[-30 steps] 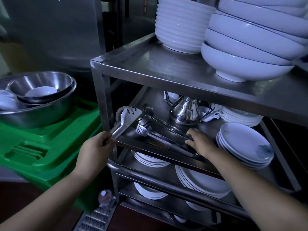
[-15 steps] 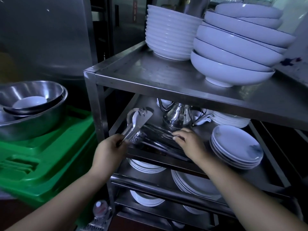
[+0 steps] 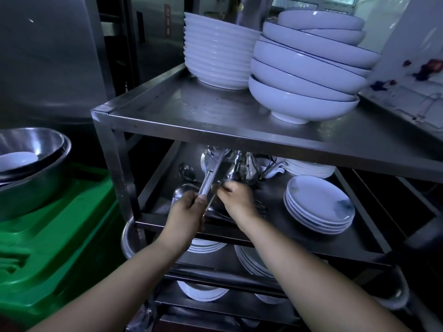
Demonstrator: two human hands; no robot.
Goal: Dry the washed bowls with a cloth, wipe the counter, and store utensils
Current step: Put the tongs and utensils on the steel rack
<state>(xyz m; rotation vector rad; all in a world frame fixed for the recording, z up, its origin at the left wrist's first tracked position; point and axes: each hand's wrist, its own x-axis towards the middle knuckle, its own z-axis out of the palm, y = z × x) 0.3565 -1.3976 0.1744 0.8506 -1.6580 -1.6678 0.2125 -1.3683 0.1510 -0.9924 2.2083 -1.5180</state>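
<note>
Gripping the steel tongs (image 3: 212, 178) by the handle end, left hand (image 3: 185, 213) has its fingers curled round them. Tongs angle up and away over the middle shelf (image 3: 311, 236) of the steel rack (image 3: 115, 164), heads up near the shiny teapot (image 3: 242, 167). Right hand (image 3: 236, 200) sits just beside the left, fingers bent at the tongs' arms; whether it pinches them or only touches, can't tell. Ladles and other utensils (image 3: 184, 195) lie on that same shelf under the hands. Stack of small plates (image 3: 318, 206) to the right on the shelf. White bowls (image 3: 304, 75) stacked on the top shelf. Steel mixing bowls (image 3: 28, 168) on a green crate (image 3: 60, 236) at left.
</note>
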